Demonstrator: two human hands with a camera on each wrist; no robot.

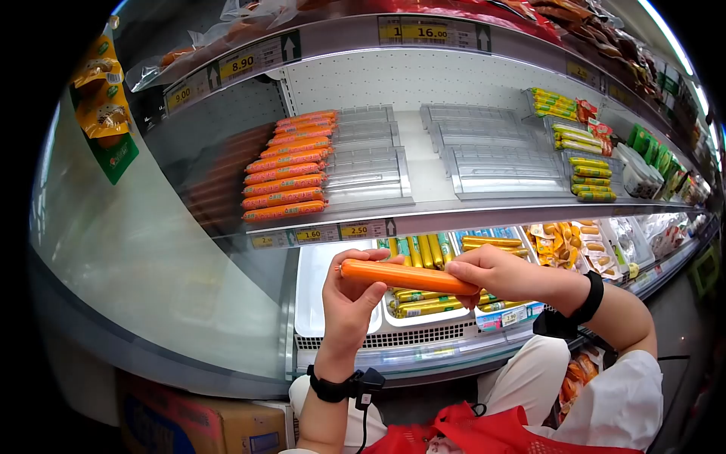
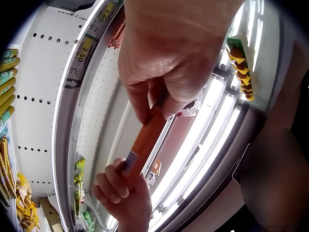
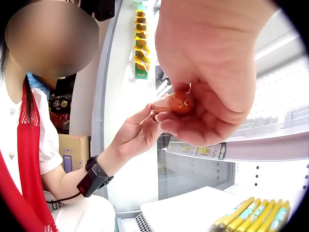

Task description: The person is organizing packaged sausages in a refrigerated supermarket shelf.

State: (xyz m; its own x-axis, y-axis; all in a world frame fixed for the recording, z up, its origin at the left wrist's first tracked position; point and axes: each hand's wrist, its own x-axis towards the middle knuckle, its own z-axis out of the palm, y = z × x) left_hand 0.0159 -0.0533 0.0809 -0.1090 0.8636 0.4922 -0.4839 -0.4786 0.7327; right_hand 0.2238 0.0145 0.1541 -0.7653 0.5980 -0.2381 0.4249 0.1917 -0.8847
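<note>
An orange sausage (image 1: 408,277) is held nearly level between both hands in the head view. The left hand (image 1: 352,299) grips its left end, thumb below and fingers behind. The right hand (image 1: 495,274) pinches the other end, thumb on top. In the left wrist view the left hand (image 2: 169,63) holds the near end of the sausage (image 2: 146,140), which bears a small printed label, and the right hand (image 2: 124,195) curls round the far end. The right wrist view shows the sausage's tied end (image 3: 182,104) in the right hand (image 3: 207,77), with the left hand (image 3: 137,137) beyond.
Orange sausages (image 1: 286,181) lie in a row on the shelf beside clear racks (image 1: 370,174). Below stand a white tray (image 1: 311,303) and yellow-green sausages (image 1: 423,250). Small yellow packs (image 1: 592,178) sit at right. A cardboard box (image 1: 234,427) is at lower left.
</note>
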